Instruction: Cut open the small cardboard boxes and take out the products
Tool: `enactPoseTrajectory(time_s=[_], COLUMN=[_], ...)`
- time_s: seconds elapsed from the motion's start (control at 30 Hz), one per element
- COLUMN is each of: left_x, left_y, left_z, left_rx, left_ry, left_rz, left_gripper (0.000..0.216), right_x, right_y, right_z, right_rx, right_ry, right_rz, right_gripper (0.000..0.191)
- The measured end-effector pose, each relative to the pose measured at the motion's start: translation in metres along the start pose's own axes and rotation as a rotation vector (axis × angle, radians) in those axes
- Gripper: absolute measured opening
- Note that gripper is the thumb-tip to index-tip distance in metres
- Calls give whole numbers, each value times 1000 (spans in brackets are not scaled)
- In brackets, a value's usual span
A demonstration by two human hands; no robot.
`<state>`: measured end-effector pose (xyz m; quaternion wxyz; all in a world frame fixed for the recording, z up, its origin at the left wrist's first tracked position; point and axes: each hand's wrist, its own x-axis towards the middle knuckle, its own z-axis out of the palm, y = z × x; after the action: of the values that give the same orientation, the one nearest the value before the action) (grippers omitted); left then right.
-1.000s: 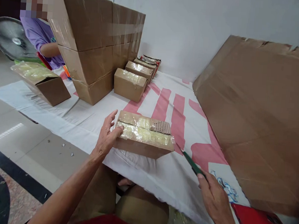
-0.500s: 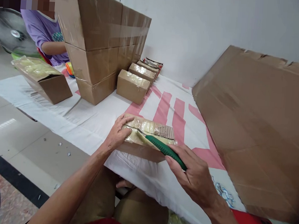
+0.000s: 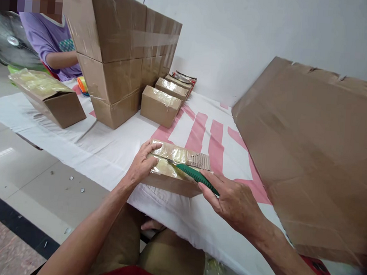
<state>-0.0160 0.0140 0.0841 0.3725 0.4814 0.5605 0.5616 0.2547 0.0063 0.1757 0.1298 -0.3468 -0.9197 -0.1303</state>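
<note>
A small cardboard box (image 3: 172,183) lies near the front edge of the cloth-covered table, with glossy yellowish tape over its top and a slit along the middle seam. My left hand (image 3: 143,163) grips its left end, fingers over the top and thumb pressed near the seam. In my right hand (image 3: 229,197) is a green-handled utility knife (image 3: 191,171), pointing left along the slit. Its blade tip sits at the seam close to my left thumb, and most of the blade is hidden. Corrugated card shows bare at the top's right end.
Stacked taped cartons (image 3: 124,41) rise behind, with smaller boxes (image 3: 160,106) beside them. Another taped box (image 3: 51,99) stands at left. A large cardboard sheet (image 3: 314,155) leans at right. Across the table sits a person in a purple shirt (image 3: 39,39), near a fan (image 3: 12,41).
My right hand has moved slightly forward and left with the knife, and less of the blade shows at the seam. My left hand keeps its grip on the box. The view has shifted a little.
</note>
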Motion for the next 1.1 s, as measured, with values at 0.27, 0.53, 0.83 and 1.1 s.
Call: enactPoseTrajectory(time_s=[0.27, 0.53, 0.83, 1.1], left_x=[0, 0, -2, -3], left_y=[2, -1, 1, 1], left_z=[0, 2, 1, 2], left_rx=[21, 8, 21, -9], left_ry=[12, 17, 33, 32], left_rz=[26, 68, 52, 40], left_gripper=[55, 54, 55, 52], right_x=[-11, -4, -10, -48], right_y=[10, 8, 29, 63], right_z=[-2, -5, 5, -3], right_rx=[-53, -60, -64, -15], right_ry=[-73, -37, -41, -22], right_rz=[15, -33, -59, 41], right_gripper=[40, 43, 39, 37])
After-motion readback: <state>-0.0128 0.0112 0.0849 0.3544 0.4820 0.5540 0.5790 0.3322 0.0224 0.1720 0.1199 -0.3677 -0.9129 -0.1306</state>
